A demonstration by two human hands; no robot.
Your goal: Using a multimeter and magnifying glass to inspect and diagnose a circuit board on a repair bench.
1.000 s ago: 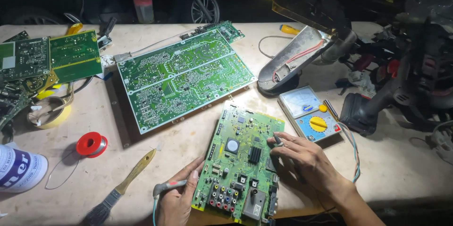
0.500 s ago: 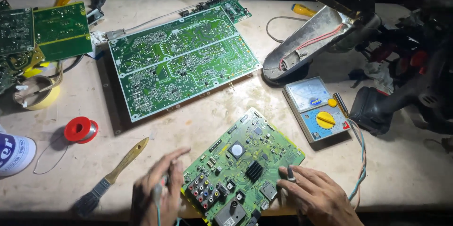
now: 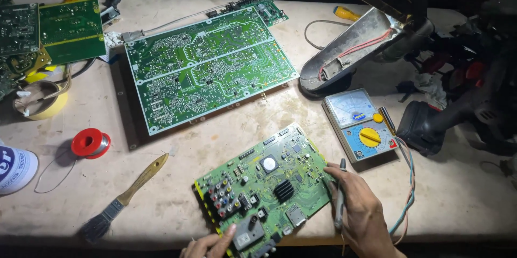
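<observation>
Holding a dark probe-like tool point(image 3: 340, 193) in a closed grip, the right hand point(image 3: 362, 212) rests at the right edge of the small green circuit board point(image 3: 264, 182), which lies flat on the table point(image 3: 226, 129) near its front edge. The left hand point(image 3: 210, 244) sits at the board's lower corner, fingers lying loosely on it beside the row of coloured jacks; it grips nothing that shows, though part of it is cut off by the frame. Just beyond the right hand stands an analogue multimeter point(image 3: 361, 123) with a yellow dial, its red and blue leads point(image 3: 407, 182) trailing past the wrist. A larger green board point(image 3: 210, 67) lies well apart further back, and a paintbrush point(image 3: 126, 199) and a red solder spool point(image 3: 90, 143) lie to the left. The risk, as I judge it, is the tool's tip slipping across closely packed parts and bridging contacts, since the board is only lightly steadied. The trailing leads could also snag the wrist and drag the meter.
</observation>
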